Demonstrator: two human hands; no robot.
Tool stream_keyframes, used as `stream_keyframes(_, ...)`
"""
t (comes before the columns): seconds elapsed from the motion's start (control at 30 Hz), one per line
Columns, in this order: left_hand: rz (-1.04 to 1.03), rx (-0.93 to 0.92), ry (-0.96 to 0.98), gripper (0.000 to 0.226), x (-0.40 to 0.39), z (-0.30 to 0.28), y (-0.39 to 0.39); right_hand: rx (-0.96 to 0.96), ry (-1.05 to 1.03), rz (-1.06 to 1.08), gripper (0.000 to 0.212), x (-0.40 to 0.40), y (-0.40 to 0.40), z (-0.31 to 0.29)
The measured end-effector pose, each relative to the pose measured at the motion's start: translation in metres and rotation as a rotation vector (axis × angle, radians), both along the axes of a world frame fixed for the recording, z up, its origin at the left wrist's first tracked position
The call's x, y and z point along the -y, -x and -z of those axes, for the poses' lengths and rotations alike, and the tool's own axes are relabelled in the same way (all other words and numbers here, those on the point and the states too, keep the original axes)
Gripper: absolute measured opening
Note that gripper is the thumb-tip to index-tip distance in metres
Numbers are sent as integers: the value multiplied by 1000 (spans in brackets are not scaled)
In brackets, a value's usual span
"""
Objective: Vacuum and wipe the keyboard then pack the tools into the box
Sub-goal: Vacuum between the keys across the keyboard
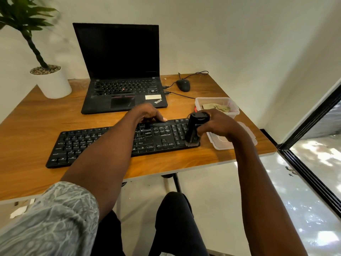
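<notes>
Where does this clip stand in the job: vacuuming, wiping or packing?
Vacuuming. The right hand holds the handheld vacuum nozzle-down on the keyboard at its right end; the left hand steadies the far edge. Nothing visibly finished. Wiping and packing remain: the box stands open, its lid beside it.

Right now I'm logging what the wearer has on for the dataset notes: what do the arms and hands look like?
Both forearms are bare. The left arm carries a short sleeve of grey fabric with a pale, vein-like pattern, ending near the elbow. No sleeve shows on the right arm. The left hand and right hand show no gloves, watch or rings.
</notes>
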State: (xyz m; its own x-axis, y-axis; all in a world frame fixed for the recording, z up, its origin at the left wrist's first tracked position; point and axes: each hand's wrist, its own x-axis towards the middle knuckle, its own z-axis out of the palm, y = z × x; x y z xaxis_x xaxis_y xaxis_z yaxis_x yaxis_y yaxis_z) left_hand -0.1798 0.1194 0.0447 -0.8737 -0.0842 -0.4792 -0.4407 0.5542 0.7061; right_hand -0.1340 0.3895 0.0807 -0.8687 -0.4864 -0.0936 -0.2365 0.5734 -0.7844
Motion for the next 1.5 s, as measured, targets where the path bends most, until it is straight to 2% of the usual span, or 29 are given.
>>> stream_keyframes(0.1, 2, 2, 11, 20, 2, 1, 0, -195, 25, 105, 30, 9, 0, 4)
stream_keyframes(0.27, -2, -10, 28, 19, 0, 0, 0, -75, 13, 46, 30, 5, -2, 5)
stream_keyframes(0.4, 9, -9, 39, 16, 1, 1, 1, -267, 30, 235, 29, 12, -5, 9)
stream_keyframes(0.53, -4, -12, 30, 20, 0, 1, 1, -205, -3, 123, 32, 18, -8, 11)
stream_keyframes(0.67, -1, -11, 27, 27, 1, 2, 2, -331, -62, 337, 36, 23, -4, 9)
stream_keyframes(0.8, -8, -13, 31, 31, 1, 1, 2, -119, -34, 97, 36, 26, -12, 5)
stream_keyframes(0.93, -5, -6, 17, 27, 1, 1, 3, -313, -104, 277, 36, 22, -12, 5)
stream_keyframes(1.07, -8, -7, 23, 21, 2, 2, 3, -155, -37, 222, 36, 23, -23, 7)
stream_keyframes(1.17, 2, -2, 24, 19, 1, 2, 3, -296, -78, 401, 33, 21, -26, 5)
stream_keyframes(1.2, 3, -6, 26, 19, 2, 2, 3, -279, -66, 399, 33, 20, -26, 5)
stream_keyframes(1.3, -1, -6, 39, 19, 3, 2, 3, -70, 28, 265, 42, 25, -31, 8)
stream_keyframes(1.37, -2, -4, 36, 21, 2, 2, 3, -152, -29, 332, 41, 26, -33, 12)
stream_keyframes(1.43, 0, -8, 34, 21, 1, 2, 3, -331, -97, 470, 41, 26, -35, 11)
stream_keyframes(1.5, -1, -5, 32, 21, 2, 2, 2, -338, -99, 435, 42, 27, -35, 9)
